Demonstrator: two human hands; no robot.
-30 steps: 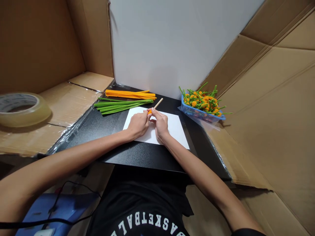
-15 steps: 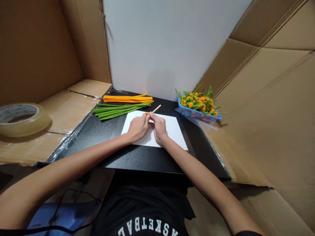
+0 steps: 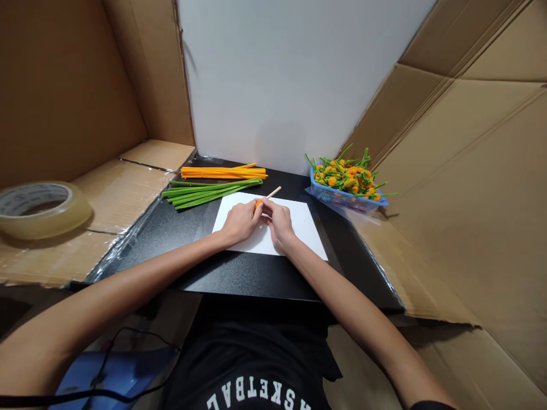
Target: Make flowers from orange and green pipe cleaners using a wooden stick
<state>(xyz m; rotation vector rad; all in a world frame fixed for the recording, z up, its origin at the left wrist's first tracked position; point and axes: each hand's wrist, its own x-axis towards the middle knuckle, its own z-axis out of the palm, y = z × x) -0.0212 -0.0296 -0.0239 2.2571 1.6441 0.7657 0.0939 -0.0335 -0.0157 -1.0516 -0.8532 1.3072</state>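
Note:
My left hand [image 3: 241, 222] and my right hand [image 3: 277, 222] rest over a white paper sheet [image 3: 297, 225], their fingers meeting at a thin wooden stick [image 3: 272, 194]. A little orange chenille stem [image 3: 258, 203] shows at the stick's lower end, mostly hidden by my fingers. Beyond the paper lie a bundle of green chenille stems [image 3: 211, 193] and a bundle of orange chenille stems [image 3: 224, 173]. Neither hand touches those bundles.
The paper lies on a black board [image 3: 239, 279]. A blue basket [image 3: 344, 196] of orange-and-green chenille flowers stands at the back right. A clear tape roll [image 3: 43, 210] sits on cardboard [image 3: 119, 196] at the left. Cardboard and a white wall [image 3: 299, 85] surround the board.
The wooden stick's free end has tipped lower toward the right between my fingers. The head view has shifted slightly, and both hands stay at the stick.

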